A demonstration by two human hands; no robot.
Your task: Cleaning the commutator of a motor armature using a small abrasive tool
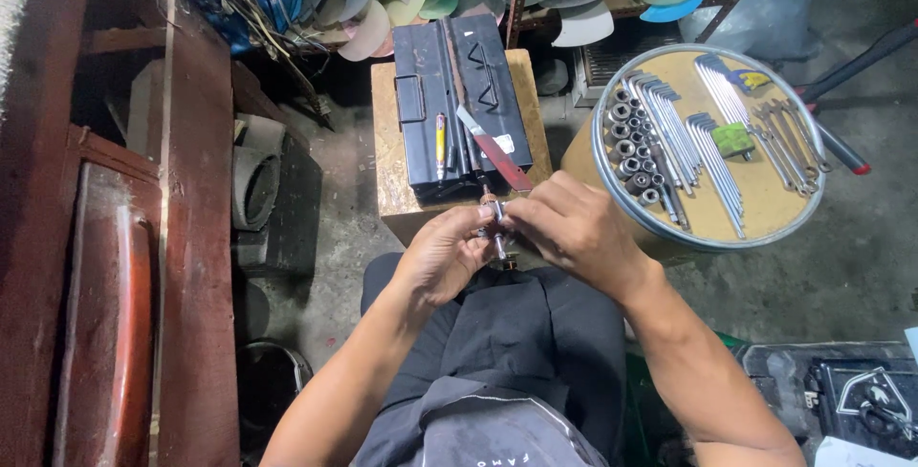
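Left hand [442, 255] wrapped around lower end of small metal shaft [497, 233], over lap, just below black toolbox [459, 104] on wooden block [387, 152]. Shaft long axis near vertical in view, tipped slightly away from body. Right hand [574, 228] fingertips pinched on shaft's upper part, touching left hand. Round tray [598, 137] of wrenches well apart on right.

Small metal shaft [497, 228] w/ brass-coloured rings, slim, roughly upright, tilted slightly; held betw. both hands over the lap, just in front of the wooden block.
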